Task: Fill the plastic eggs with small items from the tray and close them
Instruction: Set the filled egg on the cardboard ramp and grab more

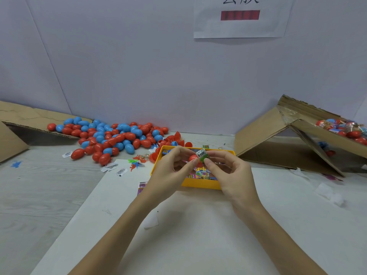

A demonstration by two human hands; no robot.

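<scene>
Both hands meet above the yellow tray (200, 185), which holds several small colourful packets. My left hand (172, 171) pinches a red egg half (193, 158) between thumb and fingers. My right hand (228, 169) pinches a small green item with a barcode label (202, 156) and holds it against the red egg half. The inside of the egg half is hidden by my fingers.
A heap of red and blue plastic eggs (117, 136) lies at the back left, partly on flattened cardboard (23, 118). A tilted cardboard box (309, 135) at the right holds filled eggs (345, 129). Small plastic toys (137, 163) and barcode labels (121, 172) lie left of the tray.
</scene>
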